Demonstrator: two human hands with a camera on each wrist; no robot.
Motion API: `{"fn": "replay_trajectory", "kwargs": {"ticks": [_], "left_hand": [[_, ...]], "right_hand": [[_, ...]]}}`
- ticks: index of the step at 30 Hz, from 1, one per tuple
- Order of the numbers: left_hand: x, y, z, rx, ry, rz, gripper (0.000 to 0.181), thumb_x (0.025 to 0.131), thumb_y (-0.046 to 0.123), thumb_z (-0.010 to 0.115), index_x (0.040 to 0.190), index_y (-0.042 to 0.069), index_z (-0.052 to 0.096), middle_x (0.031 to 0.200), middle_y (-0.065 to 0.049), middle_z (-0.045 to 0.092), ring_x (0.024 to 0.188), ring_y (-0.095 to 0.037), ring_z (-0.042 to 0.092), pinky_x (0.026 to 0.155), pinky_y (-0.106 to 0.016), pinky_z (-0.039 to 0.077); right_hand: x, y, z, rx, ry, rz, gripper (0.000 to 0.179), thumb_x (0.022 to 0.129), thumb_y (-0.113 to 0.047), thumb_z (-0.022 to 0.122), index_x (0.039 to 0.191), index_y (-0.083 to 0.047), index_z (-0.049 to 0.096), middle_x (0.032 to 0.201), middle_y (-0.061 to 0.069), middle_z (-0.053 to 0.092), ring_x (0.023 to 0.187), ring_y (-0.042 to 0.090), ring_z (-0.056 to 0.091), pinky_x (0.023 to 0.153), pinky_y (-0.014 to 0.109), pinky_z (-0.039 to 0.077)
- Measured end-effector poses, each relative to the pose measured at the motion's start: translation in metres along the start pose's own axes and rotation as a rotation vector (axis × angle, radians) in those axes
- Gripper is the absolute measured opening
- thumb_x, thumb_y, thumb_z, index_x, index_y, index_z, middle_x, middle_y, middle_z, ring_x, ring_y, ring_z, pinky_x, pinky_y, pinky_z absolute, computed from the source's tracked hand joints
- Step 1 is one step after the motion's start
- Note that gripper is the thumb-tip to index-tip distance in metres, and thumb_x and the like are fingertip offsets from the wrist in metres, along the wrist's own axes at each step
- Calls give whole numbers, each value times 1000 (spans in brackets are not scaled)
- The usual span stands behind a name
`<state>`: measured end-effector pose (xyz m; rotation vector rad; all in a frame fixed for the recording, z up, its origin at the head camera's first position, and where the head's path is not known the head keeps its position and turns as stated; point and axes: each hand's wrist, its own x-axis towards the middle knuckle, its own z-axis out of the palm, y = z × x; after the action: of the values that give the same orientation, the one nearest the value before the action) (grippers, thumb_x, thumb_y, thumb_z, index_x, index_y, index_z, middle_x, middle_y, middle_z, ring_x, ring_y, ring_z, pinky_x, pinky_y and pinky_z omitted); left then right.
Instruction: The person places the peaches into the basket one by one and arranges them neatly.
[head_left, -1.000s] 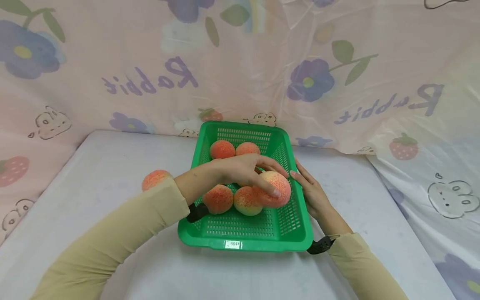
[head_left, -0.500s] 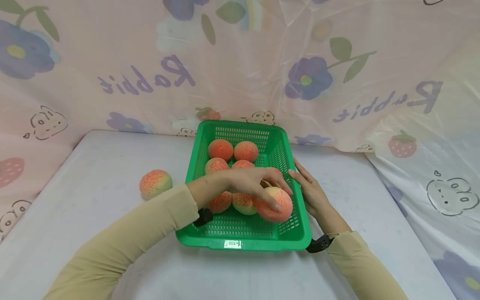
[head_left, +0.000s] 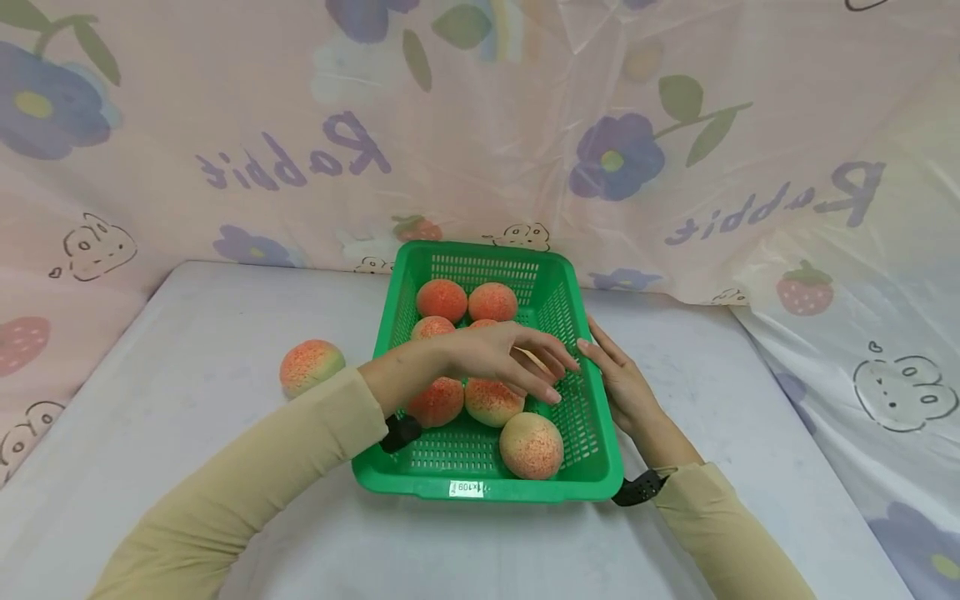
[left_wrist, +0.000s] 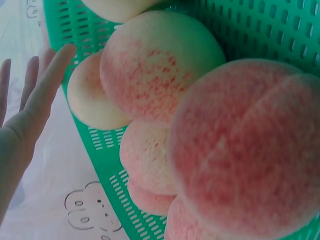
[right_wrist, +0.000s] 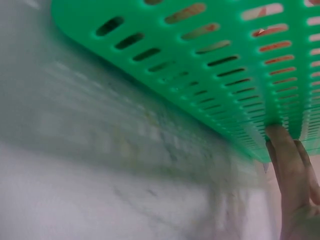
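My left hand [head_left: 510,358] hovers over the green plastic basket [head_left: 487,492], its fingers loosely extended and holding nothing. Close below it lies a yellowish peach [head_left: 531,446], near the basket's front right corner. Several more peaches sit in the basket, among them a red peach [head_left: 442,301] at the back; my forearm and hand partly cover others. In the left wrist view, the left hand [left_wrist: 30,110] is apart from the large pink peach [left_wrist: 250,150]. My right hand [head_left: 626,392] holds the basket's right side, thumb over the rim and fingers [right_wrist: 290,170] against the outer slotted wall.
One peach [head_left: 311,367] lies outside the basket on the white table [head_left: 225,325], left of it. A printed curtain [head_left: 480,125] hangs behind the table and at both sides. A small label [head_left: 466,488] is on the basket's front rim.
My left hand has let go of a peach, which now lies lower in the basket, nearer its front edge. The left hand has lifted slightly away. The right hand stays at the rim.
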<state>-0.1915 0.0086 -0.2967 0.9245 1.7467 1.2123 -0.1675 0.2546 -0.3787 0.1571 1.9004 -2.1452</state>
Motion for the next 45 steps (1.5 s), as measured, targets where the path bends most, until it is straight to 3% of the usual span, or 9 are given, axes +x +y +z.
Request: {"fn": "replay_trajectory", "kwargs": {"ticks": [4, 7, 12, 18, 22, 32, 35, 42, 45], "left_hand": [[-9, 3, -6, 20, 26, 20, 47, 88, 22, 71, 133, 19, 55, 135, -1, 56, 123, -13, 52, 97, -33, 50], [-17, 5, -11, 7, 41, 46, 50, 89, 21, 69, 136, 16, 53, 138, -3, 53, 124, -13, 52, 98, -33, 48], [-32, 8, -19, -47, 88, 95, 47, 90, 16, 67, 135, 14, 53, 141, -8, 49, 126, -22, 51, 100, -37, 47], [-59, 13, -33, 14, 180, 135, 44, 90, 18, 66, 133, 19, 55, 135, 2, 55, 128, -21, 50, 101, -37, 46], [-74, 14, -40, -2, 209, 147, 45, 90, 19, 66, 134, 20, 54, 136, 2, 55, 129, -20, 49, 101, -39, 46], [-112, 9, -50, -28, 325, 61, 50, 89, 22, 69, 136, 21, 52, 138, -1, 53, 132, -22, 46, 109, -48, 35], [-121, 4, -53, -19, 351, 36, 50, 89, 24, 70, 135, 24, 52, 138, 3, 53, 133, -20, 44, 111, -49, 32], [-138, -9, -58, -11, 402, 24, 49, 90, 23, 68, 137, 23, 51, 140, 3, 50, 130, -19, 48, 108, -47, 37], [-144, -17, -60, -47, 413, 35, 50, 91, 19, 67, 138, 19, 49, 142, 0, 46, 130, -22, 47, 105, -45, 42]], "right_hand": [[-1, 0, 0, 9, 2, -3, 62, 98, -35, 54, 151, -42, 23, 146, 6, 36, 97, 8, 65, 79, 28, 57], [-2, 0, 0, 11, 0, -7, 62, 98, -34, 54, 151, -41, 22, 143, 5, 37, 94, 9, 66, 78, 29, 57], [-2, 1, -1, 0, 5, -3, 62, 99, -35, 53, 151, -42, 20, 150, 8, 31, 93, 9, 66, 78, 29, 57], [-2, 2, -1, -11, 16, -3, 65, 98, -35, 54, 152, -40, 18, 156, 12, 23, 95, 9, 66, 79, 31, 57], [-2, 2, -2, -17, 9, -8, 66, 98, -35, 54, 153, -38, 16, 158, 13, 20, 95, 9, 66, 79, 31, 57], [-3, 1, 0, -14, 1, -10, 65, 99, -35, 53, 152, -39, 16, 158, 12, 19, 94, 9, 66, 79, 31, 57], [-3, 0, 1, -14, -1, -9, 66, 99, -35, 53, 153, -38, 15, 158, 12, 19, 94, 9, 66, 79, 31, 57], [-3, -1, 2, -20, 0, -16, 66, 99, -35, 53, 153, -38, 16, 159, 11, 17, 95, 9, 66, 80, 31, 57], [-3, 0, 1, -20, -5, -16, 66, 99, -35, 53, 153, -37, 15, 159, 12, 18, 95, 9, 66, 80, 31, 57]]}}
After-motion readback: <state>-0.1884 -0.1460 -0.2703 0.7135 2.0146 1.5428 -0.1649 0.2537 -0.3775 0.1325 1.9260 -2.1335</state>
